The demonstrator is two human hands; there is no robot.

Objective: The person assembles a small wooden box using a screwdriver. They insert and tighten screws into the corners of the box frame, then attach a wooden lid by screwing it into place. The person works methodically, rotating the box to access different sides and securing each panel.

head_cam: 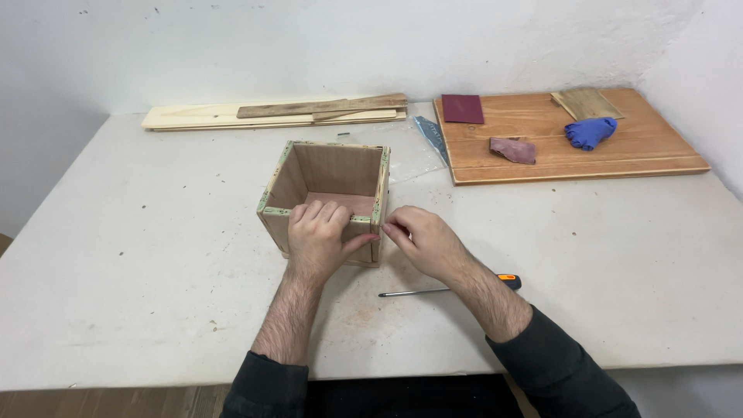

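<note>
While my left hand (319, 232) is gripping the near wall of the open wooden box (329, 197) mid-table (155, 255), my right hand (422, 240) is pinching its near right corner, the screwdriver (445, 289) lying unused just behind that hand.

We see a plain white wall (309, 46) across the top of the frame, marked with small dark specks, meeting a second white wall (708, 101) at the upper right corner. A pale, scuffed counter (131, 271) fills most of the view. Brown wooden floor (101, 402) shows at lower left. Light is soft and even.
</note>
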